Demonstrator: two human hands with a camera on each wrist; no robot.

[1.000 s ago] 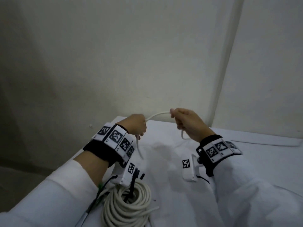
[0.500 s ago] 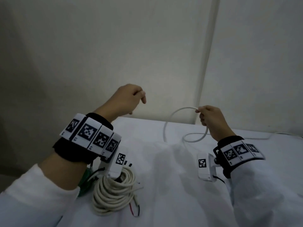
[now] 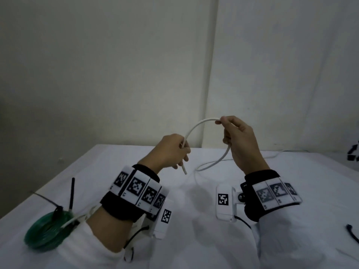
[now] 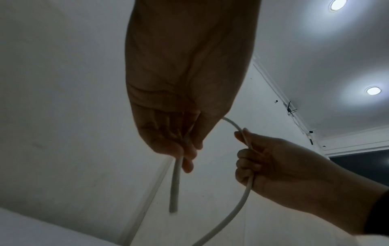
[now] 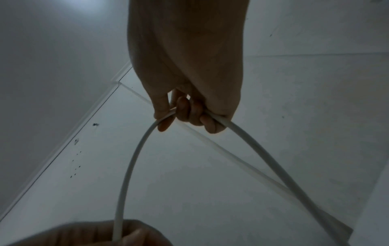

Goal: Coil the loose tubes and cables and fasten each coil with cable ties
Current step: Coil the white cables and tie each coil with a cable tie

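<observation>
A thin white cable (image 3: 196, 127) arches in the air between my two hands above the white table (image 3: 194, 220). My left hand (image 3: 172, 150) grips it near its free end, which pokes down below the fingers (image 4: 174, 191). My right hand (image 3: 236, 136) holds the cable higher up with curled fingers (image 5: 189, 114); from there the cable (image 5: 263, 156) drops to the table and trails off to the right. A green coil (image 3: 48, 230) with black cable ties (image 3: 71, 193) standing up from it lies at the table's near left.
The table stands in a corner of pale walls (image 3: 97, 74). A black cable end (image 3: 351, 232) lies at the near right edge. A dark object (image 3: 352, 152) sits at the far right. A white cord (image 3: 77, 218) crosses the green coil under my left sleeve.
My left hand, which was raised and empty half a second ago, has come down and taken the cable's end. The right hand has lifted the cable. The view has swung, bringing the green coil into sight.
</observation>
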